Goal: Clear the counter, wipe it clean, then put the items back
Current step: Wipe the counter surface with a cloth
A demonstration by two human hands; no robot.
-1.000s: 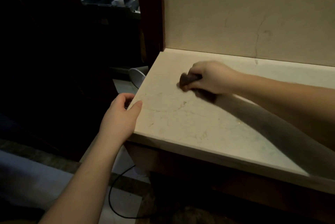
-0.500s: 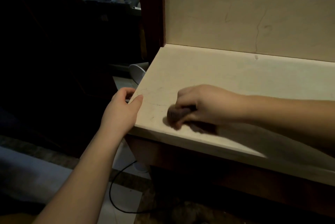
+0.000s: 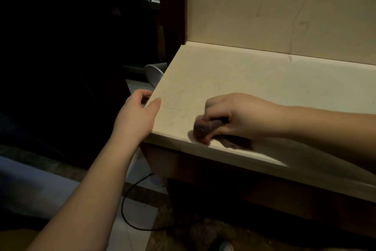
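Observation:
A pale marble counter fills the middle and right of the head view, with nothing standing on the part I see. My right hand grips a dark bunched cloth and presses it on the counter near its front edge. My left hand grips the counter's left front corner, thumb on top and fingers curled over the side edge. The cloth's rear part is hidden under my right hand.
A marble backsplash rises behind the counter. A dark wooden post stands at its left rear corner. A white rounded object sits beside the counter's left edge. A black cable lies on the tiled floor below.
My right hand has swept the cloth from the counter's middle toward the front edge over the last second. My left hand has kept its hold on the corner.

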